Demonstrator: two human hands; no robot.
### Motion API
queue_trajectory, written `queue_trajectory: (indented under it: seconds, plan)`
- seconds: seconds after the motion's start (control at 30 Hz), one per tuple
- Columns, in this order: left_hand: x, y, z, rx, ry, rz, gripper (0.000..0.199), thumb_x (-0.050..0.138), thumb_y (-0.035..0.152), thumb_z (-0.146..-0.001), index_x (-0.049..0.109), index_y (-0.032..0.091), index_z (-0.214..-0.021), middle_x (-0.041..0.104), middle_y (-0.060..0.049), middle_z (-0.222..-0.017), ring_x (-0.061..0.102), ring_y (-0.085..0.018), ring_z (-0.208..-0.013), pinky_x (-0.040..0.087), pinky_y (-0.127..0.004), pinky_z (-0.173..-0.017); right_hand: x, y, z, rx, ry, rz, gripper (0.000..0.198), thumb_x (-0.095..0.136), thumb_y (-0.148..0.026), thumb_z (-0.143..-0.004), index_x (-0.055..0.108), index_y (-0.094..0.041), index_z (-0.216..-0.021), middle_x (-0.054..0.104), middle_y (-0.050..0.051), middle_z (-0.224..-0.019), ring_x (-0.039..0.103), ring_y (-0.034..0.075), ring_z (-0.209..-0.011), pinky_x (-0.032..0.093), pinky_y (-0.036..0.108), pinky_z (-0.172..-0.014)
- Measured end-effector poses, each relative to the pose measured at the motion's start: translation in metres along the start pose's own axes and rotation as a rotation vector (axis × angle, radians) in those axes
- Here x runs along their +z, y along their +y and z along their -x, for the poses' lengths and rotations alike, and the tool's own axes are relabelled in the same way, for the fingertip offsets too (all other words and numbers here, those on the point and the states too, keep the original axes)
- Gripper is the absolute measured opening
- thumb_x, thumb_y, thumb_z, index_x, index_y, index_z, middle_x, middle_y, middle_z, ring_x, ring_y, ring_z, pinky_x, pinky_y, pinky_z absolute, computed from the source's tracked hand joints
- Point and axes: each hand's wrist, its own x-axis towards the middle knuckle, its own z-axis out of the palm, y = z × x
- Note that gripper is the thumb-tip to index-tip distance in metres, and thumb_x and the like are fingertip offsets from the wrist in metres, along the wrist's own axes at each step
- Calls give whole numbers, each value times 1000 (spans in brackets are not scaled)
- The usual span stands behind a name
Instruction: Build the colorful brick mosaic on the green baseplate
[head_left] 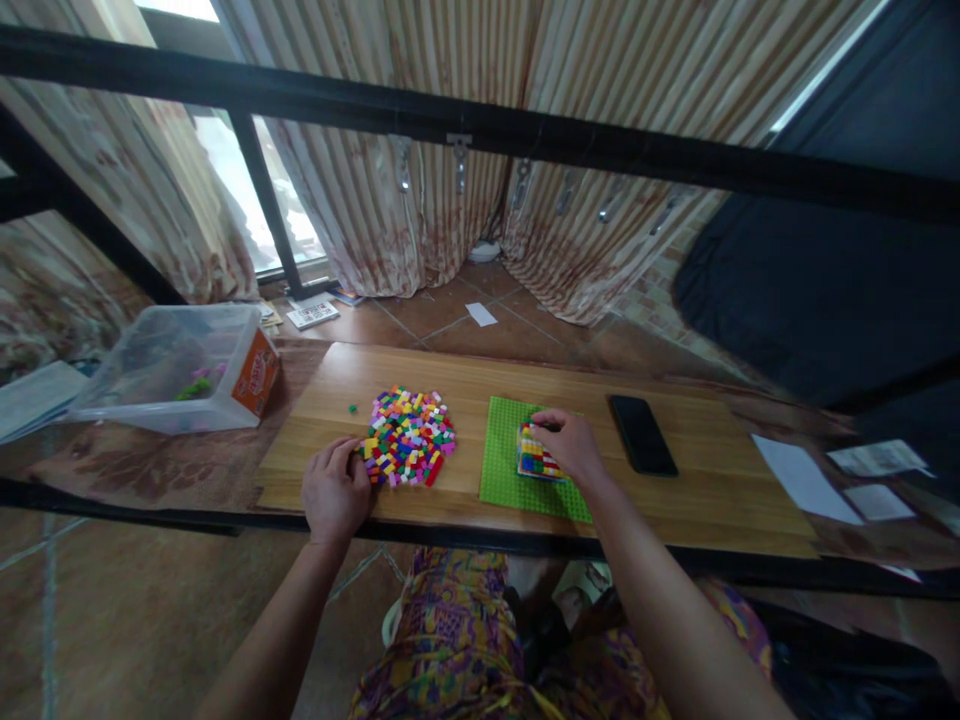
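Observation:
A pile of small coloured building bricks (409, 435) lies loose on the wooden board. My left hand (335, 490) rests at the pile's left edge, fingers curled together and their tips against the nearest bricks; whatever is between them is hidden. On a green studded baseplate (499, 480) sits a low, layered block of bricks (534, 464) in rows of red, yellow, blue and white. Over this block's upper right, my right hand (568, 443) has its thumb and fingers closed in a pinch, touching its top. I cannot make out what the pinch holds.
A black phone (643, 435) lies right of the baseplate on the wooden board (712, 490). One green brick (352, 408) lies apart from the pile. To the left stands a clear plastic box (180, 365) with an orange label. Papers (806, 480) lie at the right.

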Motion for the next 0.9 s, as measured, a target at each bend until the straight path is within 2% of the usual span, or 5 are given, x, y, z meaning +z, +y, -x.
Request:
queue_trajectory:
  seconds: [0.3,0.5,0.7,0.77,0.9]
  plan:
    - [-1,-2,-1,38,-4,-24,26,47,23,-85,68,16,-98,70,-10,-104,60,-26,-97,47,-38,-90,4,0,-1,-24,29,18,17,66,-23,-67,74,-21,-82,75,4,-80,68,20,-72,52,33,-70]
    - [-1,-2,-1,49,10,-5,24,47,22,-85,68,17,-97,70,-9,-101,61,-25,-96,47,-37,-89,-1,-3,4,-110,57,9,17,67,-25,-68,73,-21,-83,75,4,-80,68,19,-74,52,34,-73]
    - [-4,1,0,24,-5,-7,25,48,20,-84,68,17,-98,70,-10,-102,60,-26,-97,47,-38,-89,-5,-16,34,-228,243,52,22,57,-34,-81,71,-19,-90,72,10,-97,62,25,-96,45,43,-90]
    - [-4,2,0,16,-11,-3,25,48,20,-84,68,17,-98,70,-10,-102,60,-26,-98,47,-38,-89,5,-25,51,-347,208,71,21,53,-32,-85,71,-21,-88,71,8,-94,61,24,-94,45,41,-88]
    - [-4,2,1,10,-10,-3,26,48,20,-84,68,17,-100,70,-10,-101,60,-26,-97,48,-38,-88,40,-42,77,-476,-23,102,19,51,-22,-87,70,-22,-87,70,6,-91,61,22,-91,45,36,-85]
